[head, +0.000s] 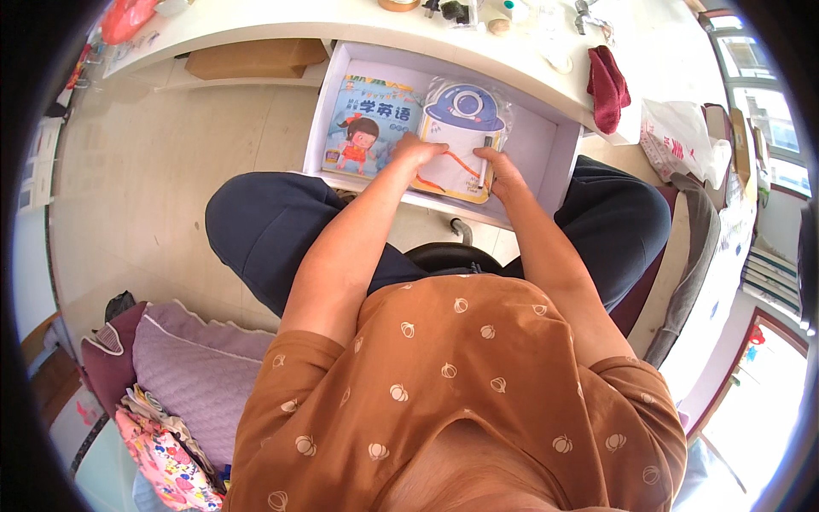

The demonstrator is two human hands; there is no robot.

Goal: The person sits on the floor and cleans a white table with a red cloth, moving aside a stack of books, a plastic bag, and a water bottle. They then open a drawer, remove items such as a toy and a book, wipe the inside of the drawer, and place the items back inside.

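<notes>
Between both hands is a small white drawing board (451, 144) with a blue hat-shaped top (466, 109), in a clear plastic wrapper (505, 105). My left hand (414, 153) grips its left edge, thumb on the front. My right hand (502, 169) holds the right edge, beside a black-and-white marker pen (484, 160). An orange cord (462, 165) crosses the board's lower part. The board is in or just above an open white drawer (536, 147); the exact height is unclear. Left of it in the drawer lies a blue children's book (368, 128) with a cartoon girl on its cover.
The drawer juts from a white desk (358, 29) over my lap. On the desktop are dark red socks (608, 89), a red plastic bag (127, 20) and small items. A cardboard box (256, 59) sits under the desk; a white plastic bag (678, 137) stands at right.
</notes>
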